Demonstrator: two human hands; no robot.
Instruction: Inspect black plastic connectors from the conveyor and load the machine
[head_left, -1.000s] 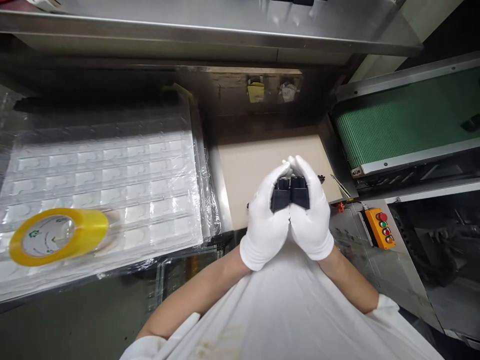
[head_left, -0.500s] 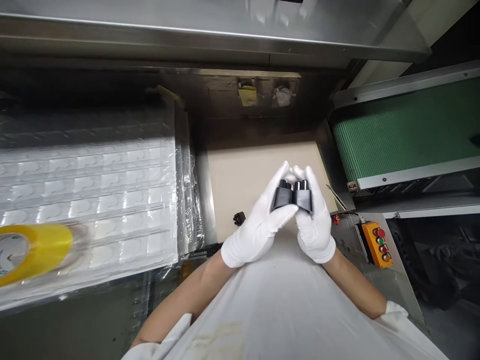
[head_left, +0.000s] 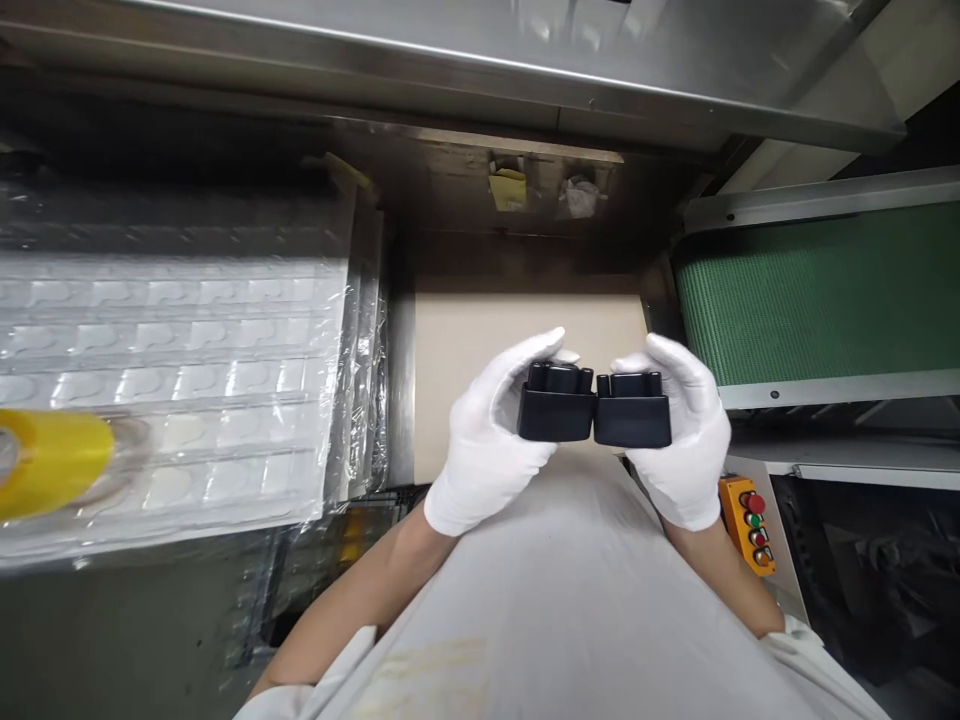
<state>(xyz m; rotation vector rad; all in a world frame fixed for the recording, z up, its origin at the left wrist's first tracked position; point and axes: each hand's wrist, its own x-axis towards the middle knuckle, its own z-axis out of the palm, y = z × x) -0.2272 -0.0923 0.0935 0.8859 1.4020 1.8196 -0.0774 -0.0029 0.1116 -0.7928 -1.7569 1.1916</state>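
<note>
In the middle of the head view I hold two black plastic parts side by side, each a block with several short posts on its upper side. My left hand (head_left: 487, 435), in a white glove, is closed round the left black part (head_left: 555, 415). The right black part (head_left: 634, 420) is gripped by my white-gloved right hand (head_left: 686, 435). Their inner edges meet or nearly meet. Both parts hang over the near side of a beige board (head_left: 465, 370), close to my white apron.
Clear plastic trays (head_left: 202, 380) are stacked at left, with a yellow tape roll (head_left: 60, 462) on them. A green conveyor belt (head_left: 817, 295) runs at right. Below it is an orange button box (head_left: 750, 525). A metal shelf (head_left: 450, 70) crosses the top.
My hands have moved apart a little and the two parts have turned, so their broad faces now show. The small black piece on the board is now hidden behind my left hand.
</note>
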